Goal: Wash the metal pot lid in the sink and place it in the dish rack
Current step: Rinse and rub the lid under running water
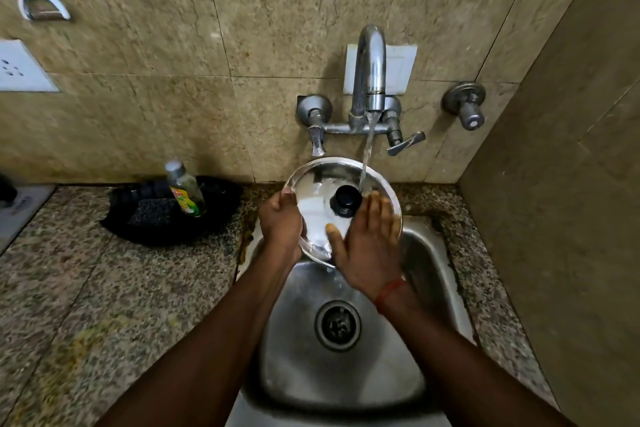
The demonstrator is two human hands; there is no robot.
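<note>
A round metal pot lid with a black knob is held tilted above the steel sink, its top facing me. Water runs from the tap onto the lid's upper right part beside the knob. My left hand grips the lid's left rim. My right hand lies flat on the lid's right face with fingers spread, just right of the knob. The lid's lower right part is hidden under that hand.
A dish soap bottle stands in a black holder with a dark scrub pad on the granite counter left of the sink. Tap handles stick out of the tiled wall. A side wall closes the right. No dish rack shows.
</note>
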